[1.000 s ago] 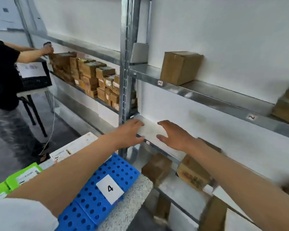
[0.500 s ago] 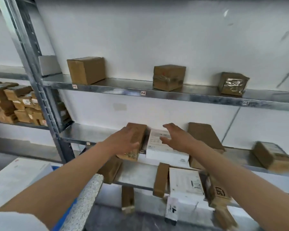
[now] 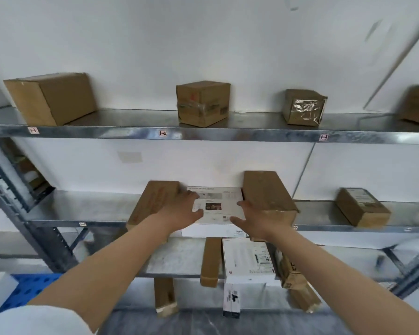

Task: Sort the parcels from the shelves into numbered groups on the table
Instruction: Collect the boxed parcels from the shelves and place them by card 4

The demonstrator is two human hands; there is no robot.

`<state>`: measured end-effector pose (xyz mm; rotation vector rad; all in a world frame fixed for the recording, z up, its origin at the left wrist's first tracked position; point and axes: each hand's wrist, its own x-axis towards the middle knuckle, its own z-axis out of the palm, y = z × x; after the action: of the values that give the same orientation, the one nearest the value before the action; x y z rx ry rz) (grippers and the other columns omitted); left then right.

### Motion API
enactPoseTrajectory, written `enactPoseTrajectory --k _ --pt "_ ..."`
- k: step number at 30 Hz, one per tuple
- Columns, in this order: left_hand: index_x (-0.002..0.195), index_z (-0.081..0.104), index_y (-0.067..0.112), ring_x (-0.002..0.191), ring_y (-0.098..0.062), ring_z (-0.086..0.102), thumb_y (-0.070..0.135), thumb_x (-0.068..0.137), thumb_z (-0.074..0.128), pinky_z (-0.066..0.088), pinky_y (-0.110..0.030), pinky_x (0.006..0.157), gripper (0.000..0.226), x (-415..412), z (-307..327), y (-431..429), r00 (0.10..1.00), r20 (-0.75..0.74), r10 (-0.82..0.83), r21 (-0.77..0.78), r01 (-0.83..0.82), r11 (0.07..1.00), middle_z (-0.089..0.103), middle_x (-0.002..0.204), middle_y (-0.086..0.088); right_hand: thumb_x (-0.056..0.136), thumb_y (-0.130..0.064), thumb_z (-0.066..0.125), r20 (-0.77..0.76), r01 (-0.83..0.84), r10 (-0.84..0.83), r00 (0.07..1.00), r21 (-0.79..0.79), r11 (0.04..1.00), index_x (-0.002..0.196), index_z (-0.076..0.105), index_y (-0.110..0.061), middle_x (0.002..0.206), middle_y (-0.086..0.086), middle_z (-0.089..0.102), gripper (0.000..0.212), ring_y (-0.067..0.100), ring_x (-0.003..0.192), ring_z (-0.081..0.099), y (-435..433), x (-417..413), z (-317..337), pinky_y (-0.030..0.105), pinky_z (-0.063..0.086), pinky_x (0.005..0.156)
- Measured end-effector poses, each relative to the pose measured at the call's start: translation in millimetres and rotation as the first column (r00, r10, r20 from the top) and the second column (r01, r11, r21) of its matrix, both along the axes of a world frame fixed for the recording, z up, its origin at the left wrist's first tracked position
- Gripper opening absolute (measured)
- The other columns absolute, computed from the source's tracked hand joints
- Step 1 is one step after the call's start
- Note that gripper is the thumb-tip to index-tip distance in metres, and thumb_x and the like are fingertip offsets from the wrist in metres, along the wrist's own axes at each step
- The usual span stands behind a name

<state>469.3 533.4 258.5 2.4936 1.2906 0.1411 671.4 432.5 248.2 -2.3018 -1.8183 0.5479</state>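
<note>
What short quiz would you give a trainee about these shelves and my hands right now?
1. How many cardboard boxes stand fully in view on the top shelf?
2. True or false: the left hand and the right hand flank the white box.
3. The white box lies on: A the top shelf, B the middle shelf, C the floor.
Key: 1 three; 2 true; 3 B.

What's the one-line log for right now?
step: reaching for parcel | left hand: at white box left edge | right hand: at right edge, fingers spread | white box: on middle shelf, between two brown boxes
</note>
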Motion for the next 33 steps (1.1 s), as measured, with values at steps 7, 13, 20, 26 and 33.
enactPoseTrajectory --k 7,13,20,26,33 --pt "0.138 0.043 0.009 0.128 -0.02 0.046 0.034 0.093 0.055 0.042 -0.034 0.103 0.053 42 -31 69 0.999 0.021 -0.033 -0.051 0.034 0.998 0.047 0.141 -0.006 0.099 -0.042 0.043 -0.125 0.093 -0.098 0.987 -0.048 0.995 0.151 0.019 -0.011 0.158 0.004 0.021 0.065 0.023 0.142 0.029 65 30 -28 0.035 0.028 0.112" --pt "0.131 0.048 0.006 0.109 -0.022 0.058 0.034 0.091 0.057 0.052 -0.036 0.089 0.049 53 -74 122 1.0 0.022 0.007 -0.095 -0.005 0.996 0.056 0.129 -0.01 0.098 -0.042 0.044 -0.081 0.129 -0.136 0.987 -0.09 0.988 0.151 0.02 -0.007 0.157 0.008 0.018 0.068 0.024 0.144 0.021 116 41 -58 0.037 0.025 0.114" --pt "0.132 0.043 0.009 0.109 -0.019 0.059 0.03 0.092 0.058 0.056 -0.035 0.087 0.048 55 -128 163 0.999 0.013 0.052 -0.21 -0.048 0.977 0.054 0.13 -0.004 0.1 -0.046 0.036 0.032 0.19 -0.19 0.981 -0.308 0.932 0.151 -0.007 0.0 0.159 0.007 -0.012 0.081 0.025 0.148 0.007 155 46 -103 0.038 0.016 0.118" --pt "0.151 0.005 0.009 0.135 -0.027 0.04 0.032 0.095 0.052 0.046 -0.041 0.104 0.077 62 -168 165 0.978 0.072 0.196 -0.294 -0.167 0.941 0.016 0.157 -0.013 0.1 -0.048 0.035 0.005 0.245 -0.26 0.966 -0.355 0.902 0.149 -0.017 0.0 0.157 0.011 -0.027 0.086 0.028 0.148 -0.012 168 46 -123 0.042 0.006 0.12" --pt "0.135 0.033 0.017 0.116 -0.017 0.053 0.018 0.091 0.062 0.05 -0.014 0.064 0.053 59 -176 164 0.832 0.36 0.422 -0.476 -0.226 0.85 0.044 0.137 -0.003 0.087 -0.05 0.062 -0.295 0.474 -0.534 0.792 -0.254 0.843 0.151 0.004 -0.008 0.157 0.011 0.015 0.096 0.028 0.142 0.025 182 61 -141 0.044 0.025 0.116"
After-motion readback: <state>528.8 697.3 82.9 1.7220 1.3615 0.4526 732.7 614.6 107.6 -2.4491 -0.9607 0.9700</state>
